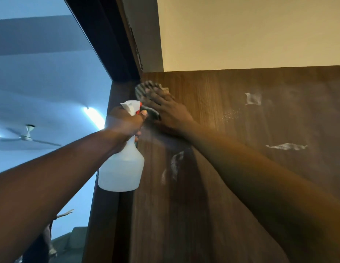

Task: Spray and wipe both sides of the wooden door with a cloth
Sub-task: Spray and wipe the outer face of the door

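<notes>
1. The right hand (pixel 170 111) presses the cloth (pixel 148 89) flat on the wooden door (pixel 241 196), in its top corner beside the door frame (pixel 125 59). The fingers lie straight and slightly spread, so nothing grips the cloth. If pressure eases at this reach, it could slide out and drop.
2. The left hand (pixel 127 121) curls its fingers round the neck of the spray bottle (pixel 122 168), with 1 finger at the trigger. The nozzle sits just beside the right hand. A squeeze from here would likely wet that hand and the cloth rather than the wood.
3. At least 3 white smears (pixel 286 146) lie well to the right of and below the cloth. Short strokes kept in the corner would miss them.
4. Overspray near the top edge could reach the pale wall (pixel 241 31) above.
5. Both arms stretch upward. Fatigue could make the pressure uneven and leave streaks.
6. Only 1 face of the door shows, so I judge the far side remains to do and could be forgotten.
</notes>
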